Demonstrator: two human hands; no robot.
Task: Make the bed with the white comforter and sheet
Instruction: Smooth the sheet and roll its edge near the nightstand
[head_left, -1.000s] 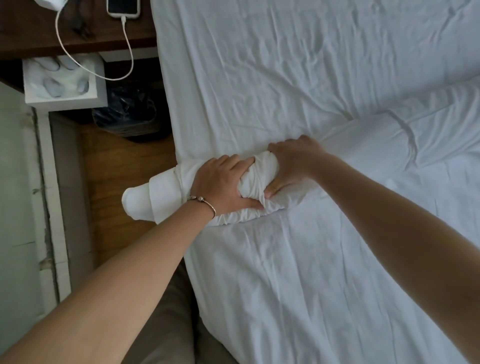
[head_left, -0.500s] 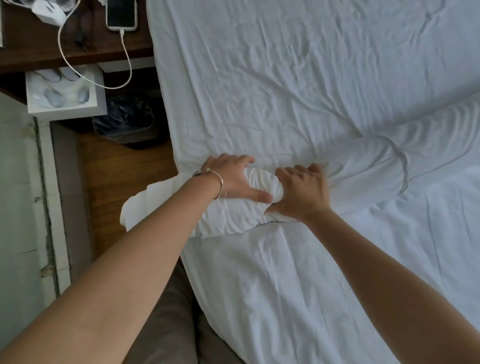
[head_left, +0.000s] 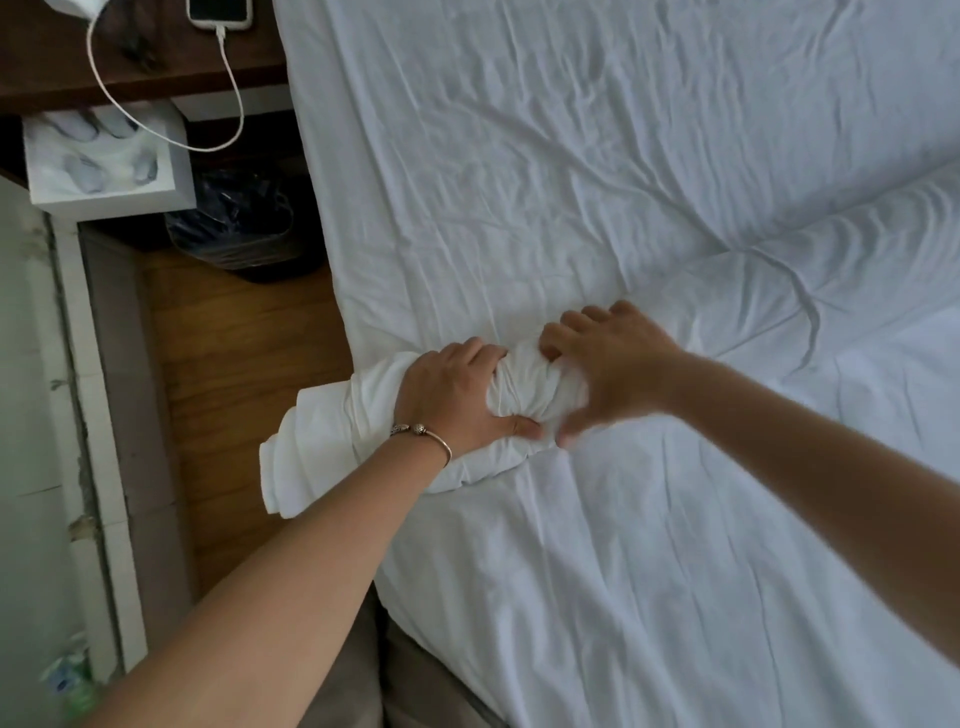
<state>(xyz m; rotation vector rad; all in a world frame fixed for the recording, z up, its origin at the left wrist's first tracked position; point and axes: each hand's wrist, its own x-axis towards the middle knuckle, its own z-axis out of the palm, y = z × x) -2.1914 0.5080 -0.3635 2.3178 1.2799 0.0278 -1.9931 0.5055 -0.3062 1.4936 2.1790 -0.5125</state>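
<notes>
White comforter (head_left: 519, 400) rolled into twisted bundle at bed's left edge, end overhanging wooden floor (head_left: 244, 374). Sheet (head_left: 519, 182) wrinkled across mattress beyond. Left hand (head_left: 457, 397), grip closed on bundle, thumb underneath; half second ago it sat further up roll, wrist turned over. Right hand (head_left: 608, 369) blurred, fingers curled over roll, thumb spread; before, clamped tight beside left thumb. Phone (head_left: 221, 11) on dark nightstand surface (head_left: 140, 57), cable attached.

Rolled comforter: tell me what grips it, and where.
The left hand grips the rolled comforter near its end overhanging the bed edge; the right hand grips the roll right beside it, thumbs nearly meeting.
</notes>
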